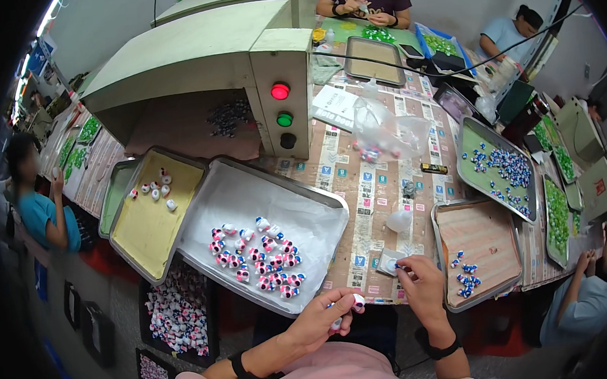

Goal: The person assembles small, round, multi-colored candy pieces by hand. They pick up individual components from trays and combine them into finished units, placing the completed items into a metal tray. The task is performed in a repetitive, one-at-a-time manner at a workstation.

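White figurines (pixel 358 301) sit pinched in the curled left hand (pixel 330 314) at six o'clock; at its two o'clock, the right hand (pixel 421 279) bunches its fingertips by a pale pad (pixel 387 262), contents unclear to me. Crowded grip could spill one off the table (pixel 354 256).

Print-covered table (pixel 347 214) with brown-lined tray (pixel 484 237), clear plastic bag (pixel 390 125) and white booklet (pixel 337 106)

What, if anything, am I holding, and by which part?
Your left hand grips a small, rounded white figurine, seemingly by one end; another pale piece shows below. Whether the right hand holds anything is unclear.
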